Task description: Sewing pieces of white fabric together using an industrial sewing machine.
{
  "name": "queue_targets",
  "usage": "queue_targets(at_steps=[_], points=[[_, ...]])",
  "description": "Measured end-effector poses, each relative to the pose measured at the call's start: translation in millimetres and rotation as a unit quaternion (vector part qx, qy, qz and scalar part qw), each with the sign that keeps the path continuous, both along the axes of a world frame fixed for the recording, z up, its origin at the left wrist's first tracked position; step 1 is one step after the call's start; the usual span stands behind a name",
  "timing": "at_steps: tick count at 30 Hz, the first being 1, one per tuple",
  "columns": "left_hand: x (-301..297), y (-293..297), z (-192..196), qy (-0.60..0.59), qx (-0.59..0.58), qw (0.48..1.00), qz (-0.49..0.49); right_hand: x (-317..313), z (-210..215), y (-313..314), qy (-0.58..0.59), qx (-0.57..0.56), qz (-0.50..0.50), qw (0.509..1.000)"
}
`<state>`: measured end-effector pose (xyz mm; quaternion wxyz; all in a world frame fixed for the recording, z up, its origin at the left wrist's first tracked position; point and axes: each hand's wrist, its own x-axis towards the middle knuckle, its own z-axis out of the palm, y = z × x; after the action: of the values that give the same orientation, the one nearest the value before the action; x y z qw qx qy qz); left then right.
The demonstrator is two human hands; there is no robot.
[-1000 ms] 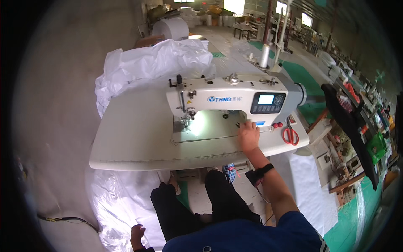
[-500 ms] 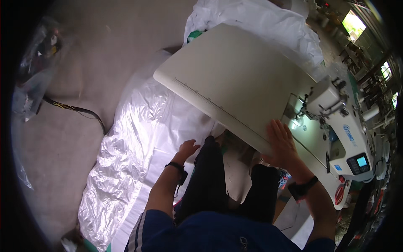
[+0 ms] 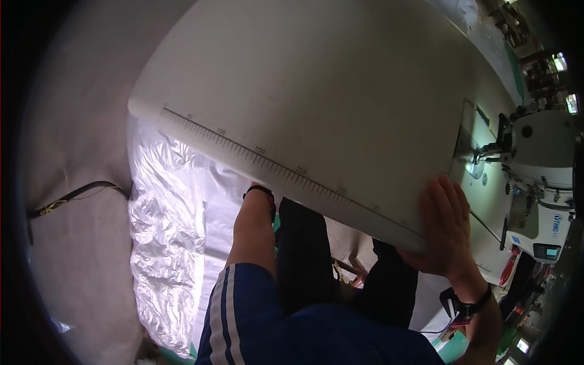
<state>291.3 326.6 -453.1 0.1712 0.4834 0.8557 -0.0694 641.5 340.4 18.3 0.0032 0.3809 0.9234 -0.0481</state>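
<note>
Head view looks down over my lap at the tabletop [image 3: 316, 91], a pale slab that fills most of the upper frame, with a ruler scale [image 3: 267, 164] printed along its near edge. My right hand [image 3: 441, 228] lies flat on the near edge of the tabletop, fingers spread upward across the top and the thumb side wrapped over the rim; its grip is wide and pressed on the surface, clasping nothing else. A black watch [image 3: 465, 304] sits on that wrist.

My left forearm reaches up under the tabletop's edge, a dark band [image 3: 261, 193] round the wrist. The left hand itself is hidden beneath the slab, so I cannot tell whether its grip is wide or closed, or what it touches.

To the right, on the far end of the tabletop, stands a white sewing machine [image 3: 541, 176], its needle area lit by a small lamp [image 3: 471, 164]. A red-handled tool [image 3: 508, 274] lies near the machine's base, just beside my right wrist.

Below the tabletop, to my left, shiny white sheeting [image 3: 161, 225] lies crumpled on the floor [image 3: 73, 255]. A black cable [image 3: 79, 196] runs across the floor up to the sheeting's edge. My dark trousers show between the arms.
</note>
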Motion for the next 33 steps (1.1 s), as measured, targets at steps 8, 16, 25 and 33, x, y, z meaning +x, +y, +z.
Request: queue_targets(at_steps=[8,16,25,33], points=[[-47,-14,5,-0.049,-0.032,0.998,-0.005,3,-3,1,0.041,0.005,0.017,0.999],[-156,-103,68,-0.061,0.175,0.936,0.299,6,6,-6,0.057,0.021,0.018,0.998],[-165,-184,85,-0.111,0.399,0.858,0.305,-10,21,-26,0.140,0.052,0.068,0.986],[-77,-159,326,-0.128,0.345,0.925,-0.095,10,7,-30,0.097,0.085,0.057,0.990]])
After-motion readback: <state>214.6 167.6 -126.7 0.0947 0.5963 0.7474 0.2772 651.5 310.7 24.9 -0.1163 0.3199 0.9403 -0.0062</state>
